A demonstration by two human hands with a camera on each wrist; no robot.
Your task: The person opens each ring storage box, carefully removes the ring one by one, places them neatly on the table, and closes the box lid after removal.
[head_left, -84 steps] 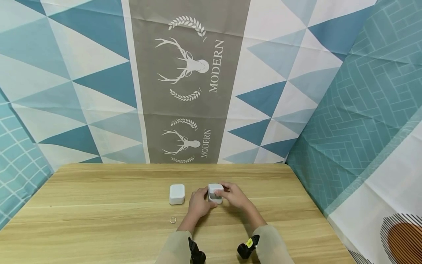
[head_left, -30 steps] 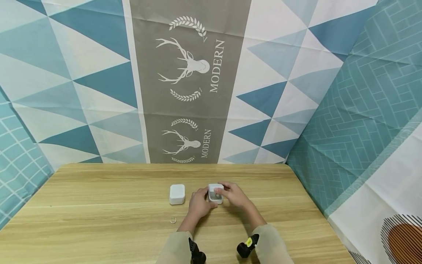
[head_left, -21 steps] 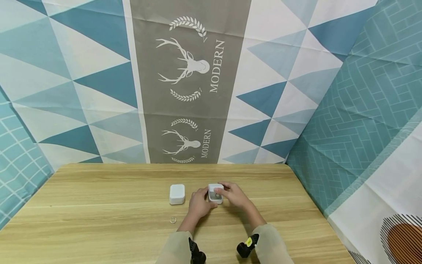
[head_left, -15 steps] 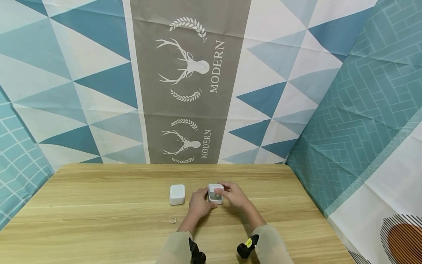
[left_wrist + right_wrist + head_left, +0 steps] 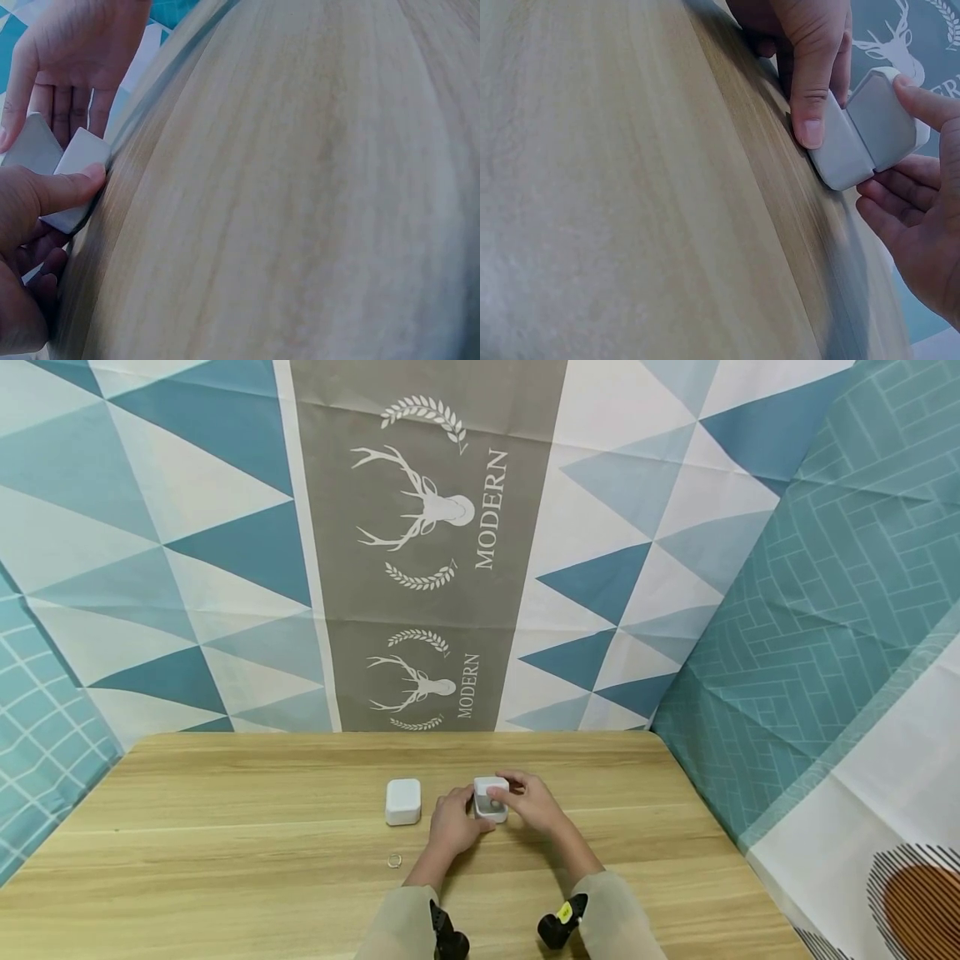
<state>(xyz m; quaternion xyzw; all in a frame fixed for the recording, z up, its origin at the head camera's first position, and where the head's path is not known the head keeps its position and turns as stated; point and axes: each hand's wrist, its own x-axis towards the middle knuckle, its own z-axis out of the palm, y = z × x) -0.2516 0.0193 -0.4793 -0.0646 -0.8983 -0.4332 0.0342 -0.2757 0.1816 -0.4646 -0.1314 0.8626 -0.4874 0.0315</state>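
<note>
A small white hinged ring box (image 5: 491, 817) sits on the wooden table between both hands, its lid (image 5: 885, 120) raised. My left hand (image 5: 452, 823) grips the base from the left, the thumb (image 5: 810, 120) pressing its front side. From the right, my right hand (image 5: 536, 802) holds the lid, thumb at its inner edge and fingers behind. Something small and roundish shows inside in the head view, too small to make out. A second white box (image 5: 403, 802) stands closed to the left. In front of it lies a small silvery ring (image 5: 393, 861).
The wooden table (image 5: 225, 860) runs back to a patterned cloth (image 5: 420, 577) hanging behind it. More cloth hangs at the left and right sides. Black wrist cameras (image 5: 558, 925) sit on both sleeves.
Since the oldest frame the lid has tilted further back, so more of the box's inside shows. Over the last second both hands have stayed almost still.
</note>
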